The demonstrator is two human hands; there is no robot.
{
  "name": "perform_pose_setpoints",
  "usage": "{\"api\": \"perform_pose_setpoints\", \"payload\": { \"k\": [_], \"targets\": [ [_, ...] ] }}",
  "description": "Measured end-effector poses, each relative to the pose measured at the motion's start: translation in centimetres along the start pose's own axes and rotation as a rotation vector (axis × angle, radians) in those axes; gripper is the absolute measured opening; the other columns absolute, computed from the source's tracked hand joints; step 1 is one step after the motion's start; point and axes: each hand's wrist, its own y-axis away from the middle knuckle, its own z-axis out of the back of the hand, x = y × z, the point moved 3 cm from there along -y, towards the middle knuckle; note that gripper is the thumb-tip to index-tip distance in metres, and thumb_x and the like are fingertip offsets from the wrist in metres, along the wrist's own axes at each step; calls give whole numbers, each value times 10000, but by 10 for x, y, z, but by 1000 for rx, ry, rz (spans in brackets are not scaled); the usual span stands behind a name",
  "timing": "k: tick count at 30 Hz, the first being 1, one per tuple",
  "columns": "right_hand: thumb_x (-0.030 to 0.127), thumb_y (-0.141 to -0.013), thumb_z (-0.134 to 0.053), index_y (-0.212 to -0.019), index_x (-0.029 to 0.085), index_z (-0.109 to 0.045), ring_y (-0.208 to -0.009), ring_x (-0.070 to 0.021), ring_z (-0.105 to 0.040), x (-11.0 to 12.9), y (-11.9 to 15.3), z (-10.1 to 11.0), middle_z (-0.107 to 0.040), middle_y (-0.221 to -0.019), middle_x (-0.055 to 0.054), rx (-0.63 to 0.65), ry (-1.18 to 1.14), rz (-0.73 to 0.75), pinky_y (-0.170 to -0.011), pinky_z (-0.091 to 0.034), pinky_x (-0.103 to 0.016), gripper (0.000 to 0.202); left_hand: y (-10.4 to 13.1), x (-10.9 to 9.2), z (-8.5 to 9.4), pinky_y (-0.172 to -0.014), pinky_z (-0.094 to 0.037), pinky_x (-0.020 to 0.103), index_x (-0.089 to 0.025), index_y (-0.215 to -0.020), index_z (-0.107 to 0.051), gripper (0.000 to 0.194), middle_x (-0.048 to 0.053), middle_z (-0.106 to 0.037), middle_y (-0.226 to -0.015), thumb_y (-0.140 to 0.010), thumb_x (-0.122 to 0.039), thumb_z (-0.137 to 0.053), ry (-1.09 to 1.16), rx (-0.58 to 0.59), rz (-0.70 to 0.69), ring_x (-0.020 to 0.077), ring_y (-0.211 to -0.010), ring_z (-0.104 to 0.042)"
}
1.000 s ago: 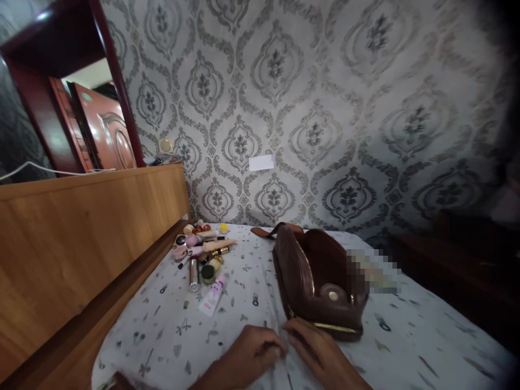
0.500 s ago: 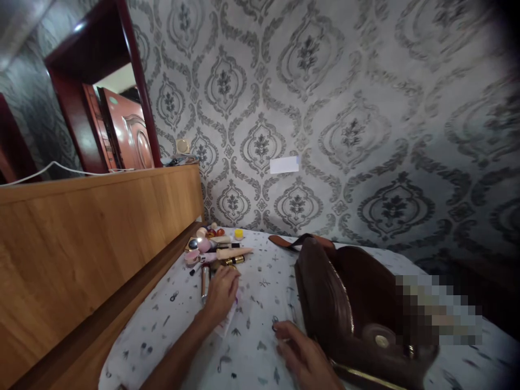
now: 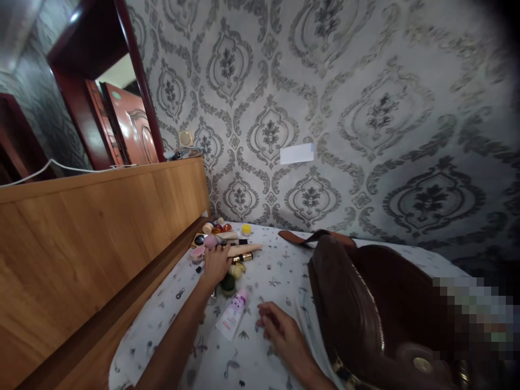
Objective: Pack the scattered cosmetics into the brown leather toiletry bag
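Observation:
My left hand (image 3: 216, 265) reaches over a pile of cosmetics, fingers stretched across it beside a light purple rounded item (image 3: 210, 241). Whatever lies under the palm is hidden. Close by are a pink compact-like item (image 3: 197, 253), a long peach-coloured tapered tube (image 3: 246, 249) and a black-and-gold tube (image 3: 244, 257). A dark round jar (image 3: 228, 285) sits just right of my left wrist. Nearer to me lies a white-and-purple squeeze tube (image 3: 233, 314). My right hand (image 3: 282, 333) hovers right of that tube, fingers loosely bent and apart, holding nothing.
A dark brown bag (image 3: 341, 292) with a brown strap (image 3: 292, 236) stands open at the right on the patterned white sheet (image 3: 260, 276). Behind the pile is a yellow-lidded jar (image 3: 246, 229). A wooden board (image 3: 105, 216) borders the left; a patterned wall (image 3: 268, 179) rises behind.
My left hand has moved away from me and left over the pile, uncovering the squeeze tube and the dark jar. My right hand has come up slightly. The view has shifted.

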Motion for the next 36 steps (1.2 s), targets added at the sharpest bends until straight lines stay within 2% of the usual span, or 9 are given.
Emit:
{"api": "perform_pose_setpoints", "payload": {
  "k": [7, 10, 12, 14, 16, 19, 23, 29, 36],
  "targets": [
    [541, -827, -531, -957, 189, -642, -784, -223, -683, 7, 4, 2, -704, -835, -68, 36, 60, 26, -677, -546, -328, 392, 10, 2, 5, -1018, -348, 532, -241, -1367, -532, 461, 173, -597, -1269, -949, -433, -525, -47, 29, 18, 365, -1217, -506],
    [498, -841, -510, -955, 186, -631, -768, -223, -678, 8, 6, 2, -704, -837, -76, 40, 72, 36, -673, -542, -330, 354, 4, 9, 5, -999, -388, 505, -231, -1293, -585, 465, 166, -624, -1250, -940, -524, -511, -22, 61, 56, 362, -1219, -527],
    [478, -840, -504, -952, 184, -628, -750, -225, -674, 9, 6, 2, -703, -819, -75, 39, 79, 39, -664, -540, -330, 338, -8, 23, 5, -935, -450, 441, -213, -1187, -641, 450, 150, -678, -1148, -970, -548, -433, 3, 98, 117, 324, -1135, -601],
    [465, -842, -500, -949, 182, -632, -754, -227, -674, 11, 6, 1, -703, -822, -76, 38, 85, 47, -666, -540, -329, 329, -23, 44, 6, -862, -494, 371, -200, -1151, -650, 444, 127, -706, -1059, -1019, -494, -345, 25, 130, 194, 262, -1025, -660],
    [455, -852, -492, -932, 184, -637, -765, -226, -675, 12, 6, 2, -700, -822, -74, 40, 91, 56, -667, -539, -323, 317, -37, 69, 6, -857, -519, 365, -187, -1221, -608, 383, 114, -686, -1122, -1024, -438, -396, 28, 142, 258, 228, -1018, -663],
    [450, -870, -486, -924, 195, -646, -766, -218, -666, 10, 6, 2, -695, -795, -60, 41, 108, 63, -655, -534, -306, 306, -52, 101, 2, -905, -540, 438, -167, -1258, -577, 369, 102, -630, -1229, -966, -392, -566, 5, 159, 309, 232, -1071, -636],
    [478, -889, -473, -967, 207, -661, -801, -220, -658, 4, 6, 3, -707, -836, -63, 36, 156, 50, -644, -517, -296, 339, -68, 123, -13, -958, -522, 490, -175, -1288, -564, 393, 110, -578, -1321, -939, -348, -618, -31, 212, 270, 262, -1156, -597],
    [504, -901, -472, -952, 206, -664, -792, -219, -645, -2, 6, 4, -702, -826, -58, 31, 214, 40, -671, -502, -305, 359, -96, 133, -32, -990, -502, 518, -181, -1312, -552, 411, 114, -549, -1369, -938, -338, -620, -60, 322, 97, 275, -1195, -575],
    [499, -930, -423, -994, 200, -652, -739, -208, -635, -4, 6, 5, -707, -826, -63, 58, 222, 43, -655, -504, -309, 382, -108, 143, -34, -971, -514, 502, -173, -1284, -568, 386, 110, -569, -1335, -940, -341, -617, -114, 347, 54, 265, -1166, -590]
  ]
}}
